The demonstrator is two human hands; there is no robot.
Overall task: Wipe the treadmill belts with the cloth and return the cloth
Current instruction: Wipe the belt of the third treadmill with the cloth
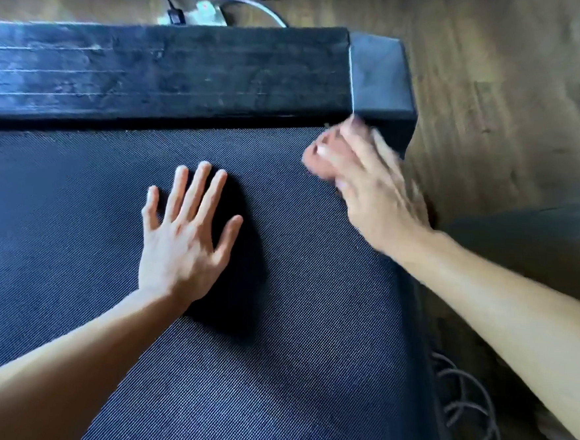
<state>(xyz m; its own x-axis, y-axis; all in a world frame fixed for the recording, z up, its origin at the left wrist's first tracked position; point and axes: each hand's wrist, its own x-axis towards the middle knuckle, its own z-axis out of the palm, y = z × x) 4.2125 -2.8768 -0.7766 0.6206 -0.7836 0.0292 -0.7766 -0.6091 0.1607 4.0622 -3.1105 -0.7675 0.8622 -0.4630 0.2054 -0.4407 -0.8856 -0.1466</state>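
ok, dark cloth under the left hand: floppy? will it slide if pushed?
Likely floppy and light: the cloth lies thin and flat under the spread left hand. It may drag rather than glide, since the belt looks coarsely woven.

Coiled cable [465, 412] on wooden floor [504, 83]

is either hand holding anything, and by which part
Left hand presses flat on what looks like a dark cloth, fingers straight, not gripping it. Right hand is blurred by the belt corner: cannot tell.
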